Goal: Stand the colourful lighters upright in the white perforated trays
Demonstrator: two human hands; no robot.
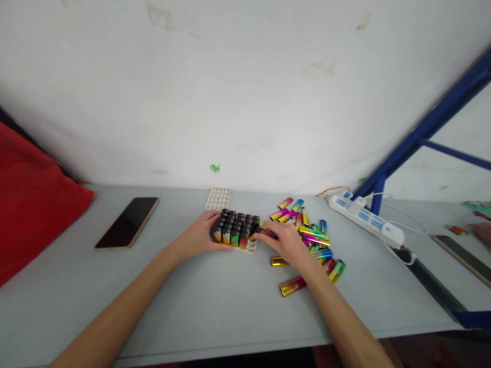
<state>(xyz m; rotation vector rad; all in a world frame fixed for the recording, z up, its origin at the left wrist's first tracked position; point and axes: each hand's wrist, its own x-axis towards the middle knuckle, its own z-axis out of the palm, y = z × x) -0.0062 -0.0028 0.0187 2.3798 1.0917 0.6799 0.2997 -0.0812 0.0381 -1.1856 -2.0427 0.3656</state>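
Observation:
Rows of lighters with black tops and shiny coloured bodies stand upright in a white tray, whose near right corner shows bare holes. My left hand is closed around the left side of this block. At its right side, my right hand pinches a single lighter by the black-topped end; most of its body is hidden by the fingers. Loose lighters in metallic gold, pink, green and blue lie in a heap beside and under my right forearm.
Another white holed tray lies behind the block, near the wall. A phone is on the left, next to a red cloth. On the right are a white power strip with cables and a blue metal frame.

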